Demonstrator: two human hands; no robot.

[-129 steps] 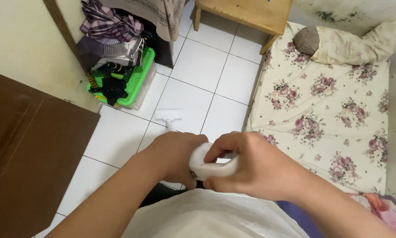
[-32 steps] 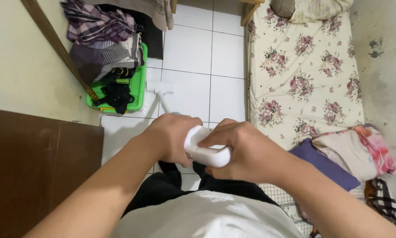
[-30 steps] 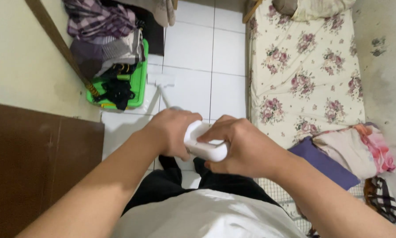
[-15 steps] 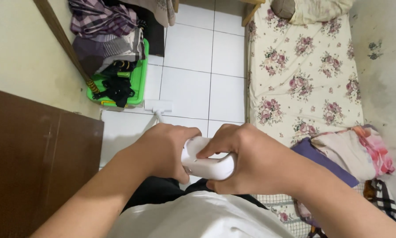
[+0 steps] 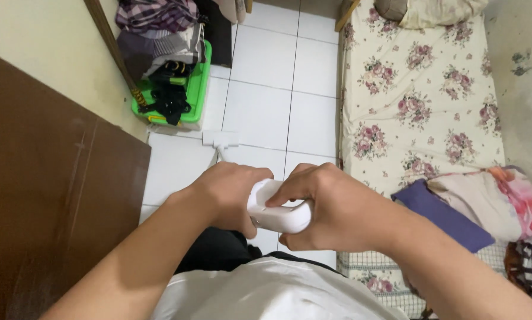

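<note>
Both hands grip the white handle of a stick vacuum held in front of my chest. My left hand wraps the handle's left side, and my right hand closes over its right side with the thumb on top. The thin white tube runs down and away from the handle to the white floor head, which rests flat on the white tiled floor next to the green bin. Most of the tube is hidden behind my left hand.
A brown wooden door stands at the left. A green plastic bin heaped with clothes sits by the wall. A floral-sheeted mattress lies along the right, with a purple pillow and bunched blankets near me.
The floor head was pulled back from beside the green bin toward me over the last second. My view shifted left, bringing the brown door closer. Both hands kept their grip.
</note>
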